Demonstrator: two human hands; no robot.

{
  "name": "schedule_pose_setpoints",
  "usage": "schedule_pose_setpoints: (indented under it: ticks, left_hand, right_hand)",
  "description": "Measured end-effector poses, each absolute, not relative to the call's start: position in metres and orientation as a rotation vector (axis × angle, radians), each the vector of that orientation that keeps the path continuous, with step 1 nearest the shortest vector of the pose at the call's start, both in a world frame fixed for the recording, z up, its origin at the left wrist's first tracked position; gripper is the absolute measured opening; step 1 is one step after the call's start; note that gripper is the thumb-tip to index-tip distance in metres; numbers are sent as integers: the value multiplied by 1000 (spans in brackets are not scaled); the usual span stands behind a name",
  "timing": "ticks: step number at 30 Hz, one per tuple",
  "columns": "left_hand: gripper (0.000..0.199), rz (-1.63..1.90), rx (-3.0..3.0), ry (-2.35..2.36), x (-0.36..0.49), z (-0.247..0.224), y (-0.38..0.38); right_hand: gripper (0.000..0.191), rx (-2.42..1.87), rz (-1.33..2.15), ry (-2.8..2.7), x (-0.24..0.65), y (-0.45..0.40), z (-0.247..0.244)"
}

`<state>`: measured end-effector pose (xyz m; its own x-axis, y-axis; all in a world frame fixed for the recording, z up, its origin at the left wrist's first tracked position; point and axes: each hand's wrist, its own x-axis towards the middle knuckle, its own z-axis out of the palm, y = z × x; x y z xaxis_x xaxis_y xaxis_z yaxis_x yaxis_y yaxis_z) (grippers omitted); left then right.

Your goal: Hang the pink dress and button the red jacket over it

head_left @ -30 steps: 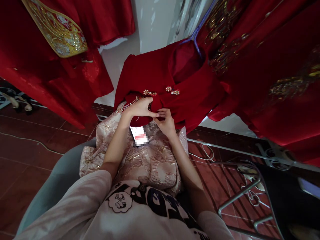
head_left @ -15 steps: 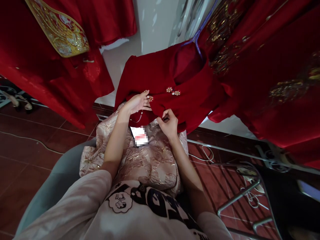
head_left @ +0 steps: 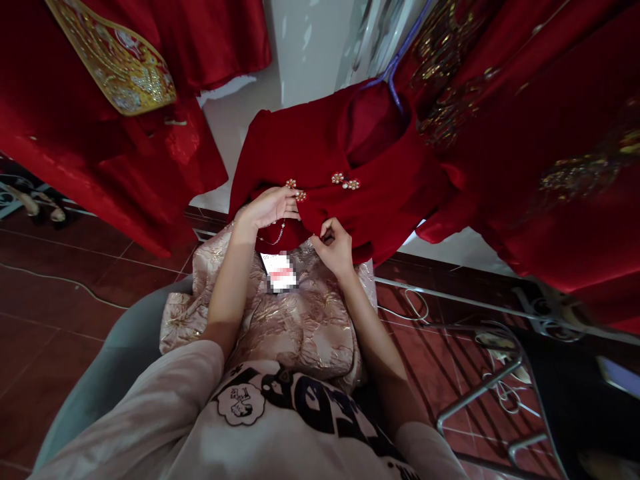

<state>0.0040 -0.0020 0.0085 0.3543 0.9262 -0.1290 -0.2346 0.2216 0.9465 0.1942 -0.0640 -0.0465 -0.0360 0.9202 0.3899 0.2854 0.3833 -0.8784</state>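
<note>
A dark red velvet garment (head_left: 310, 147) hangs from a purple hanger (head_left: 391, 73), its lower part over my lap. My left hand (head_left: 274, 207) lies at its front edge, thumb and fingertips closed on the cloth beside a gold flower clasp (head_left: 301, 197). Another flower clasp (head_left: 291, 183) shows just above that hand. To the right, my right hand (head_left: 333, 247) is closed in a pinch near the garment's edge; what it holds is too small to make out. A second pair of flower clasps (head_left: 345, 181) sits higher on the front.
A lit phone (head_left: 279, 272) rests on pink brocade cloth (head_left: 295, 327) over my lap. Red embroidered garments (head_left: 150, 147) hang at left and right. A metal-framed chair (head_left: 480, 393) and white cables (head_left: 417, 307) are at the right. Shoes (head_left: 45, 203) stand far left.
My left hand has shifted slightly left and down, so the upper flower clasp shows more. My right hand has moved slightly left, still pinched.
</note>
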Motion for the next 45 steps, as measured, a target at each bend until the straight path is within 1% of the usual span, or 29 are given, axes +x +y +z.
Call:
schedule_pose_setpoints:
  ticks: [4, 8, 11, 14, 16, 18, 20, 21, 22, 25, 28, 30, 33, 37, 39, 42, 44, 45]
  left_hand:
    - [20, 1018, 1067, 951, 11, 4, 0]
    - [20, 1068, 1126, 1078, 17, 0, -1]
    - [22, 1041, 1174, 1105, 18, 1, -5]
    - [37, 896, 1289, 1087, 21, 9, -9]
    - [44, 908, 1479, 1128, 28, 17, -10]
    - [38, 1062, 1763, 1188, 37, 26, -10]
    - [24, 1188, 2084, 1207, 48, 35, -9]
    - [18, 1198, 2239, 1205, 53, 40, -8]
    - [17, 1171, 2379, 1209, 58, 43, -7]
    - [20, 1044, 2651, 1254, 72, 52, 0]
    - [16, 1029, 2669, 1196, 80, 60, 9]
    - [12, 1025, 2596, 1082, 81, 65, 14]
    - [11, 949, 2424, 945, 75, 73, 15]
    - [7, 870, 2381, 889, 64, 77, 12]
    - [9, 839, 2488, 861, 61, 77, 14]
    - [17, 814, 2631, 797, 63, 76, 18]
    - [17, 807, 2651, 793, 64, 76, 20]
    - [16, 787, 2634, 825, 64, 75, 20]
  right_hand:
    - [20, -1107, 743, -1587, 194, -65, -45]
    - [21, -1101, 735, -1610, 193, -68, -42]
    - [21, -1092, 716, -1613, 195, -69, -38]
    - [22, -1077, 652, -1594, 200, -71, -31]
    - [23, -1053, 588, -1556, 206, -71, -25]
    - [23, -1025, 527, -1511, 213, -72, -19]
    - [21, -1008, 478, -1472, 220, -73, -13]
    - [21, -1001, 459, -1455, 223, -73, -10]
    - [20, -994, 444, -1442, 227, -73, -8]
    - [21, -957, 425, -1439, 236, -74, -3]
    - [23, -951, 430, -1490, 240, -77, 0]
    - [24, -976, 461, -1560, 239, -79, 1]
    - [21, -983, 523, -1715, 234, -81, 0]
    - [17, -949, 350, -1635, 229, -77, 5]
    - [21, -914, 270, -1558, 229, -68, 13]
    - [39, -807, 341, -1589, 227, -42, 28]
    - [51, -794, 406, -1636, 225, -14, 34]
    - [56, -845, 384, -1653, 224, 1, 34]
